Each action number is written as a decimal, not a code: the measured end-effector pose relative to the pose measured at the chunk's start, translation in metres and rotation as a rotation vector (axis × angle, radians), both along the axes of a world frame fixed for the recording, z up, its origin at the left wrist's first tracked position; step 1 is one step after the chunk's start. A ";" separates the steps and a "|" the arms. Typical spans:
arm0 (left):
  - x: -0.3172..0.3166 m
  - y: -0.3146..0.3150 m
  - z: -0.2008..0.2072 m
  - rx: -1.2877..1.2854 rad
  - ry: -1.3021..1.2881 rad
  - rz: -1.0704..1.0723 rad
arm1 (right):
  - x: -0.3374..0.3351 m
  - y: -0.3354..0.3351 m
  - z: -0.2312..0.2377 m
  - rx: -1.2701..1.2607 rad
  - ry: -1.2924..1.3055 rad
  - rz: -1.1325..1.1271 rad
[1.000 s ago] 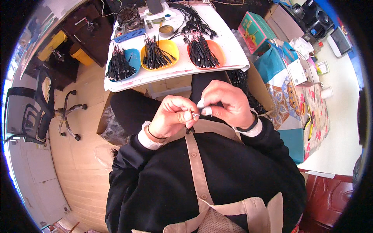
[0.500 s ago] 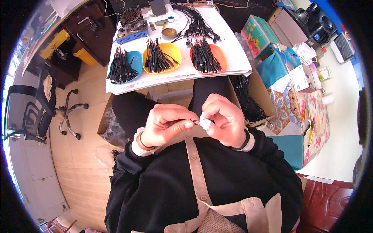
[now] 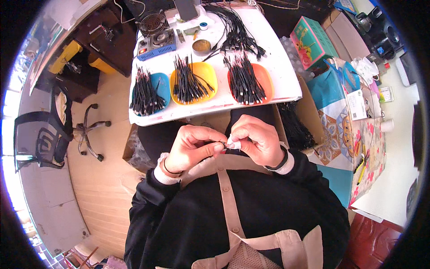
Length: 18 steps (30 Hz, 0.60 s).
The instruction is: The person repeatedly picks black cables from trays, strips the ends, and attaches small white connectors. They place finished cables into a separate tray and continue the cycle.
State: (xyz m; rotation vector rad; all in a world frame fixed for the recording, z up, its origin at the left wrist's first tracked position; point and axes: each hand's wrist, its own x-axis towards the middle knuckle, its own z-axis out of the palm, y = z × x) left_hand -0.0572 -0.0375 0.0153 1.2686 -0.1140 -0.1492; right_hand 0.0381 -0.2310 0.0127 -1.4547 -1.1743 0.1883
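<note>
Above my lap, both hands are close together with their fingertips nearly meeting. My left hand (image 3: 192, 150) pinches some thin dark wires (image 3: 225, 145) between thumb and forefinger. A soft white piece (image 3: 233, 144), like tissue or cloth, sits at the fingertips of my right hand (image 3: 260, 142), which is closed around it by the wire ends. Beyond the hands, short black cables with plugs fill a blue bowl (image 3: 164, 84), a yellow bowl (image 3: 209, 74) and an orange bowl (image 3: 265, 75). What lies inside my palms is hidden.
The white table (image 3: 286, 87) also bears a blue-fronted heating device (image 3: 156, 50), a round tin (image 3: 201, 46) and more black cables (image 3: 239, 38). A cardboard box (image 3: 312, 121) with black cables stands right of my legs. An office chair (image 3: 51, 121) is at left.
The view has shifted, so the table and bowls appear lower. My fingertips have drawn closer together, and the white piece now sits right by the wire ends.
</note>
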 end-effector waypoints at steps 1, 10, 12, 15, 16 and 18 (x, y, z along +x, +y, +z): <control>0.005 0.002 0.006 0.012 0.022 0.015 | 0.006 0.003 -0.002 0.006 0.045 -0.009; 0.107 0.063 0.066 0.922 -0.207 0.283 | 0.055 0.006 -0.027 -0.096 0.304 -0.012; 0.155 0.079 0.051 1.301 -0.530 0.306 | 0.059 0.006 -0.034 -0.195 0.268 0.001; 0.213 0.103 0.016 1.623 -0.666 0.091 | 0.064 0.007 -0.043 -0.261 0.286 0.069; 0.225 0.108 0.003 1.663 -0.706 0.076 | 0.066 0.007 -0.046 -0.245 0.250 0.073; 0.242 0.118 -0.017 1.713 -0.695 0.023 | 0.070 0.004 -0.050 -0.267 0.238 0.095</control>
